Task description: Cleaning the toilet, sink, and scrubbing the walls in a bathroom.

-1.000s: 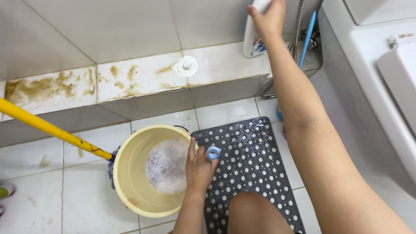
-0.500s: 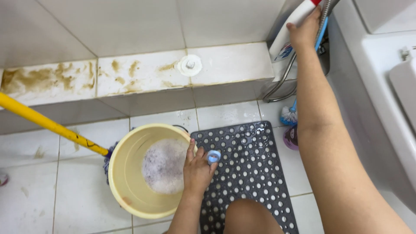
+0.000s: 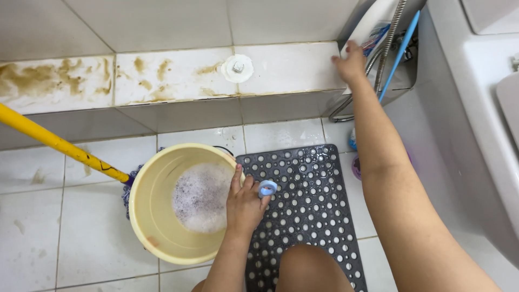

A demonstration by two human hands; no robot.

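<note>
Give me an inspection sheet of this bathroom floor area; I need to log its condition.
Surface: white floor tiles with faint marks; tiled ledge bears brown stains.
Job's things: pale yellow bucket holding foamy water; small blue cap; white bottle on the corner rack.
Clutter: dark perforated mat; yellow mop handle beside the bucket.
Grippers: left hand holds the cap at the bucket's rim; right hand touches the bottle.
Cables: metal shower hose; no wiring seen.
Surroundings: white fixture on the right.
</note>
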